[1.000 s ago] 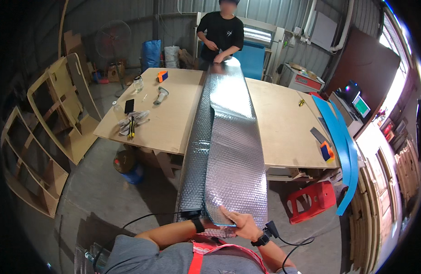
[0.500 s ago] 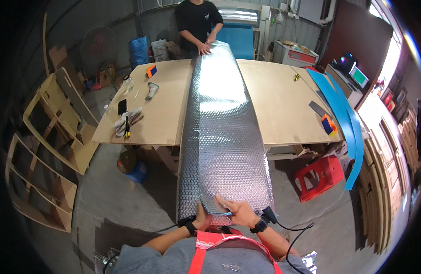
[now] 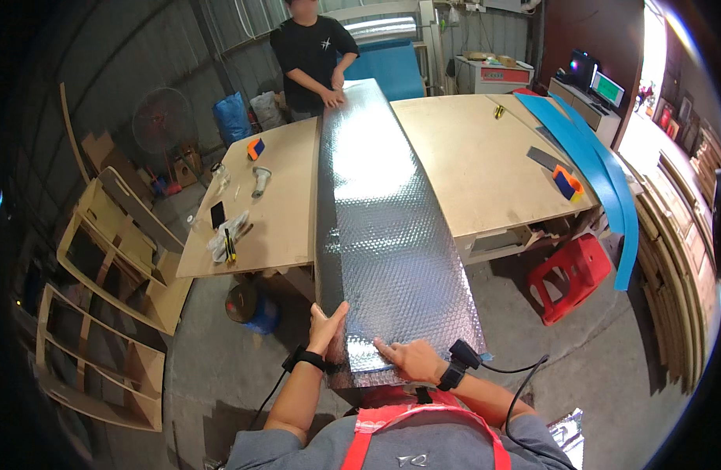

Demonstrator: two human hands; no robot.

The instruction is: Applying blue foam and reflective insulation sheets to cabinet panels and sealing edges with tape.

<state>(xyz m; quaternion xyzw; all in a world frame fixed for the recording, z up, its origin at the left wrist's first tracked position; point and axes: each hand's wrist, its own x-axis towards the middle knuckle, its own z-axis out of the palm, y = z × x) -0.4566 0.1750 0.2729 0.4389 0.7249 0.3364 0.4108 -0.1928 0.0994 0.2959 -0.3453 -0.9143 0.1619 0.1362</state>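
A long panel covered with silver bubble foil reaches from just in front of me across the worktable. My left hand is at the panel's left edge near its close end, thumb raised and fingers against the side, partly hidden. My right hand lies on the foil close to the near edge, index finger stretched out to the left and the other fingers partly bent. The foil lies flat under it. At the far end, a person in a black T-shirt has both hands on the panel.
On the wooden worktable lie a grey-white hand tool, a phone, a yellow cutter and orange-blue blocks. Blue strips hang off its right edge. A red stool and wooden frames stand on the floor.
My left hand has moved from the panel's near end to its left edge, a little farther forward. The foil flap that was raised at the near end now lies flat. My view has shifted.
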